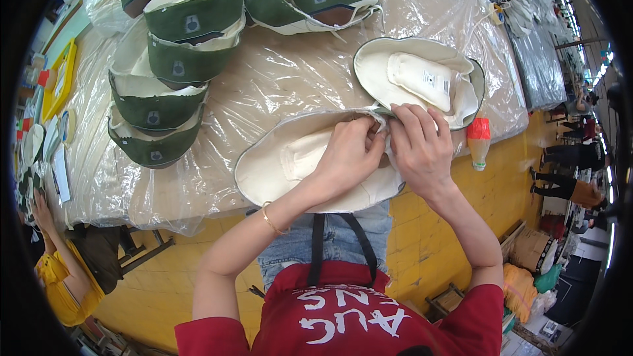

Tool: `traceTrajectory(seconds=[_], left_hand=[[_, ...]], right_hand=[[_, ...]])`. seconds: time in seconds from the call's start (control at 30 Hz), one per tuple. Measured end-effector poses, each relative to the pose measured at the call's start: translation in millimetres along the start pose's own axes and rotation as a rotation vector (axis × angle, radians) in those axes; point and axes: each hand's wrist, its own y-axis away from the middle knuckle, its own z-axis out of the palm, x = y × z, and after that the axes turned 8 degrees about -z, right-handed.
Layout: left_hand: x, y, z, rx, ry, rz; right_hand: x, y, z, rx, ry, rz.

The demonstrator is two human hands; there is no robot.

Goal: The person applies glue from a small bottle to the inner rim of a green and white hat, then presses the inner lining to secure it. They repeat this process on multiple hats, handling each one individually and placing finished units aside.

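Just pinching a cream-lined fabric piece [264, 166] by its rim with left hand [351, 155] and right hand [422, 149], pretty close to a second piece [377, 66] on plastic-wrapped table [297, 72].

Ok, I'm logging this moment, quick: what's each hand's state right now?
Left hand: closed, pinching the near cream shoe upper by its edge.
Right hand: fingers bent beside it; whether its grip is closed cannot be told.

A cream-lined fabric shell [267, 161] is pinched by the left hand [349, 155] and touched by the right hand [422, 147].
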Motion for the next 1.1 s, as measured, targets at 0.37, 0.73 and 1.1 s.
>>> traceTrajectory(seconds=[0.37, 0.73, 1.1], left_hand=[[-4, 8, 2, -0.043, -0.080, -0.010], [-3, -1, -4, -0.067, 0.170, -0.114], [6, 1, -2, 0.058, -0.227, 0.041]], right_hand=[[8, -5, 7, 0.068, -0.033, 0.107], [14, 1, 4, 0.064, -0.325, 0.170], [18, -10, 7, -0.075, -0.334, 0.217]])
